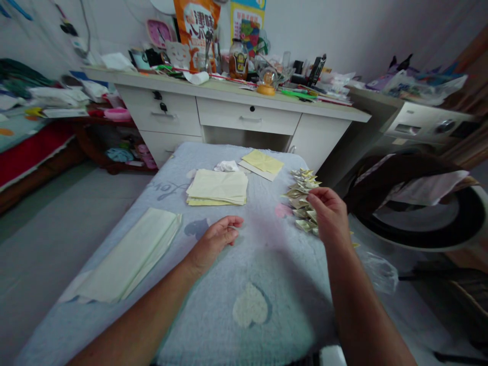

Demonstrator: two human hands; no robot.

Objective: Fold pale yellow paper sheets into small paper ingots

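My right hand (330,209) is over the rows of small pointed folded paper pieces (303,212) at the right side of the cloth-covered table (267,284). Its thumb and forefinger pinch at the edge of one folded paper piece, partly hidden by the fingers. My left hand (218,238) hovers over the table's middle, fingers loosely curved and apart from the thumb, holding nothing visible. Just beyond it lies a stack of pale yellow paper sheets (218,185). A long folded bundle of pale paper (133,254) rests at the left.
Farther back on the table are a crumpled white tissue (226,166) and yellow paper squares (263,162). Behind stands a white desk (244,114) crowded with a jar (238,60), a snack bag (196,30) and other items. A front-loading washing machine (423,213) with its door open is at right.
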